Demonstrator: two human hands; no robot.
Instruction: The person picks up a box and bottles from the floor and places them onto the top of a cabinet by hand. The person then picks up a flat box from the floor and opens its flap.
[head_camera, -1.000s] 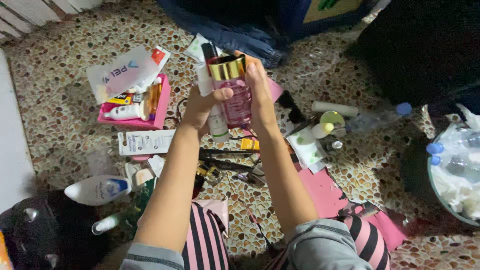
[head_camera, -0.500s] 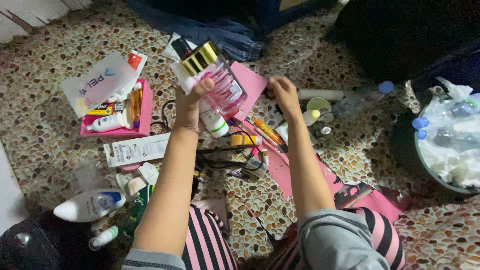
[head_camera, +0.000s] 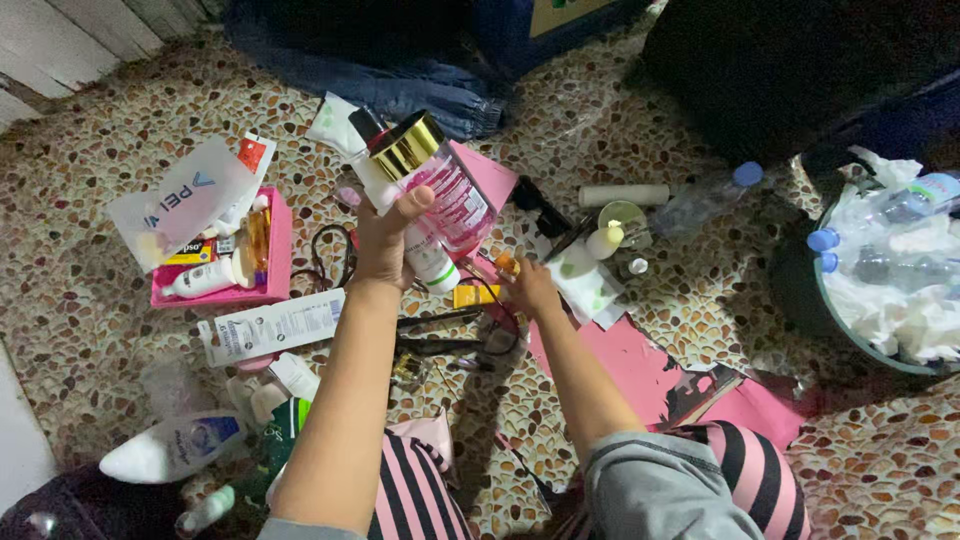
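Note:
My left hand (head_camera: 385, 240) is raised and grips a clear pink bottle with a gold cap (head_camera: 440, 185) together with a white tube with a green cap (head_camera: 425, 255). My right hand (head_camera: 530, 287) is low over the pebbled floor, fingers closed around a small orange tube (head_camera: 506, 265) near a yellow item (head_camera: 468, 296). Black cords and hair tools (head_camera: 440, 335) lie just below both hands.
A pink tray (head_camera: 275, 235) with small bottles sits left, a long white box (head_camera: 270, 328) below it. White lotion bottle (head_camera: 165, 450) lower left. Pink sheet (head_camera: 640, 365), roll-on and water bottle (head_camera: 705, 200) right. A basin (head_camera: 830, 300) of bags far right. Jeans at top.
My right hand left the pink bottle, reached right, then dropped down toward the orange tube on the floor. My left hand kept the bottle and tube, tilting them.

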